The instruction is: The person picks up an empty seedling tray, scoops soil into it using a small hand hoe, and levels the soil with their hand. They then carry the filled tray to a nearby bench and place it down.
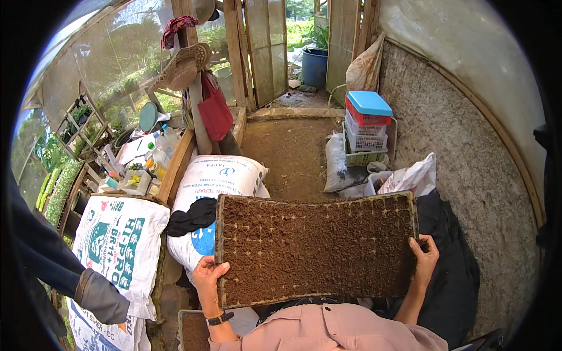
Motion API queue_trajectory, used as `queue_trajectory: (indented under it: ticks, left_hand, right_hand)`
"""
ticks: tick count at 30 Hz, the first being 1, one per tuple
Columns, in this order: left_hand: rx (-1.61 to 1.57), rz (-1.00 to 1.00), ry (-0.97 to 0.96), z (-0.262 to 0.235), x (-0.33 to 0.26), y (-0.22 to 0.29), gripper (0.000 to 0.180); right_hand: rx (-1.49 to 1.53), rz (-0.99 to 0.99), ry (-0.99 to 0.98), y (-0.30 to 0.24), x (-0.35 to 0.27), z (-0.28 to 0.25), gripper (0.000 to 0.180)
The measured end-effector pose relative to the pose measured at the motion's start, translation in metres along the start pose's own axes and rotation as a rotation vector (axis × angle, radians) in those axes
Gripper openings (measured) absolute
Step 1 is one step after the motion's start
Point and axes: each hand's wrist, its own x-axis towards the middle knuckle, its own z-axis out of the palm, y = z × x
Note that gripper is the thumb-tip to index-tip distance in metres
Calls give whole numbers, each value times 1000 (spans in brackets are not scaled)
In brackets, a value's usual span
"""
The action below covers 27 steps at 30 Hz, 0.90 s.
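Observation:
A wide seedling tray (316,248), its cells filled with dark brown soil, is held up in front of my body. My left hand (208,278) grips its lower left edge, thumb on the rim, with a dark watch band on that wrist. On the opposite short side, my right hand (424,253) is closed round the edge with the thumb over the top. Pale cell dividers show through the soil in places. The fingers under the tray are partly hidden. Part of another soil-filled tray (193,330) shows below my left forearm.
White printed sacks (120,245) lie at the left, another sack (219,175) behind the tray with a black cloth (192,217) on it. Stacked plastic baskets (367,131) stand at the back right. A dark-sleeved, gloved hand (102,295) of another person appears at the left.

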Motion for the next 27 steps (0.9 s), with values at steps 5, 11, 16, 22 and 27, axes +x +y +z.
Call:
queue_trajectory:
  ticks: [5,11,16,22,27]
  left_hand:
    - [23,-63,-35,91,144,-2,26]
    - [60,-76,-118,192,294,-7,24]
    - [16,-72,-107,270,406,-47,24]
    - [19,-58,-19,346,543,-67,25]
    - [23,-3,170,366,626,-68,26]
  right_hand:
    - [-24,2,35,14,132,96,15]
    - [28,50,108,30,258,162,13]
    - [12,29,91,71,382,224,11]
    - [61,11,24,100,538,354,14]
    - [72,38,-151,91,640,471,13]
